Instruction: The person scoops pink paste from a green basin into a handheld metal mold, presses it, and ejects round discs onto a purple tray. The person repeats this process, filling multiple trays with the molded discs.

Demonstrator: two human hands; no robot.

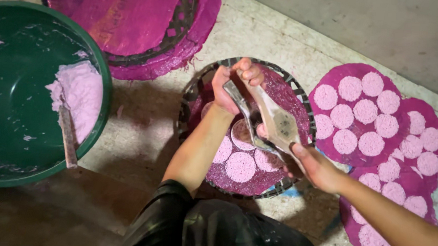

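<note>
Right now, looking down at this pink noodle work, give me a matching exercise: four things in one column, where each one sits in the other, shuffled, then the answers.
Things:
1. green basin
2. metal press
3. dough lump
4. filled purple mats

Places:
A. gripped by both hands, left hand and right hand
B. inside the basin, at its right side
C. far left of the floor
D. right of the woven tray

Pairs: 1-C, 2-A, 3-B, 4-D
</note>
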